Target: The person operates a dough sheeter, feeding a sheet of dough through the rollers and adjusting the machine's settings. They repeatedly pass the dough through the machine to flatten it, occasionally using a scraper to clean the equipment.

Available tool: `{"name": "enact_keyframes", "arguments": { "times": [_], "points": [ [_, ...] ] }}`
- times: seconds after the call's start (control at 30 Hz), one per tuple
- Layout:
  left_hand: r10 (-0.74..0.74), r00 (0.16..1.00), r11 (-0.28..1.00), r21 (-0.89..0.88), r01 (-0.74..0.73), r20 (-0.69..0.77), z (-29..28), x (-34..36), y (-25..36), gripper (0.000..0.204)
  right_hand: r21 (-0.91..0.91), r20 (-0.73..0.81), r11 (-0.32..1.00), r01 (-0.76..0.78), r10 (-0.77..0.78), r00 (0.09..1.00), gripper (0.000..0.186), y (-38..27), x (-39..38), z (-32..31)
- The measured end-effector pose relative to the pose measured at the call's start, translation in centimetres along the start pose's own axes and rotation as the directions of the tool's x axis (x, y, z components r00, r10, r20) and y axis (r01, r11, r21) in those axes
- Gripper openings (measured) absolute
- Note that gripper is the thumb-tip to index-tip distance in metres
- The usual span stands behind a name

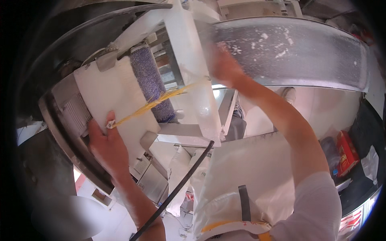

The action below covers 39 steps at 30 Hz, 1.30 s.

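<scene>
Resting at the lower-left edge of a wide white sheet (108, 90), the left grip (107, 145) has its thumb up on the pale surface, right where the frayed end of a yellow cord (152, 105) shows up. Can't tell if it's actually pinching the cord or the sheet, or if the cord just crosses in front. That cord slants up to the right and meets a white frame post (195, 68) in the middle of the view. The sheet is on the left side, with a speckled purple-gray roll (149, 78) along its right edge and a ribbed panel (76, 112) just beside the left grip. Meanwhile the right grip (226, 66) is over on the other side of the post, by the left end of a long, curved-looking metal tray (317, 60). It's pretty motion-blurred, so no idea whether the fingers are closed or holding anything. White crumbly bits (286, 40) are scattered over the tray, mostly toward its upper middle. A black cable (175, 190) cuts diagonally up from the lower edge to the foot of the post. Off to the far right there's a red box (347, 153) near a clear plastic bag (370, 164), well apart from both hands.
</scene>
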<state>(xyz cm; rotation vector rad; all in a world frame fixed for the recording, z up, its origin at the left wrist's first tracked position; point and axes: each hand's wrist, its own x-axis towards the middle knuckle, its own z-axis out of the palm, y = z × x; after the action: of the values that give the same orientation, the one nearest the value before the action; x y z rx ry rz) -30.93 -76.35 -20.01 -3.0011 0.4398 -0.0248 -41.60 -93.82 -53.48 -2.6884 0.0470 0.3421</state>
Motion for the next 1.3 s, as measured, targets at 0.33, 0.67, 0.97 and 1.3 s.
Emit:
{"name": "enact_keyframes", "arguments": {
  "times": [0.33, 0.67, 0.97, 1.3],
  "points": [
    [0.007, 1.0, 0.996, -0.089, -0.006, 0.013, 1.0, -0.1, -0.6, 0.041, 0.083, -0.538, 0.743, -0.664, 0.595, 0.598, 0.07, 18.2, -9.3, 3.1],
    [0.089, 0.994, 0.985, -0.143, -0.097, -0.059, 1.9, -0.2, 0.9, 0.029, -0.038, -0.337, 0.925, -0.377, 0.344, 0.877, 0.074, 13.6, -10.1, 1.2],
    [0.118, 0.992, 0.984, -0.13, -0.124, -0.055, 2.3, 0.2, 0.8, 0.03, -0.015, -0.342, 0.885, -0.466, 0.434, 0.834, 0.069, 11.1, -9.6, 2.3],
    [0.054, 0.997, 0.987, -0.15, -0.062, -0.058, 2.1, 0.0, 0.8, 0.029, 0.244, -0.578, 0.782, -0.574, 0.593, 0.561, 0.069, 16.5, -11.4, 3.4]
  ]
}}
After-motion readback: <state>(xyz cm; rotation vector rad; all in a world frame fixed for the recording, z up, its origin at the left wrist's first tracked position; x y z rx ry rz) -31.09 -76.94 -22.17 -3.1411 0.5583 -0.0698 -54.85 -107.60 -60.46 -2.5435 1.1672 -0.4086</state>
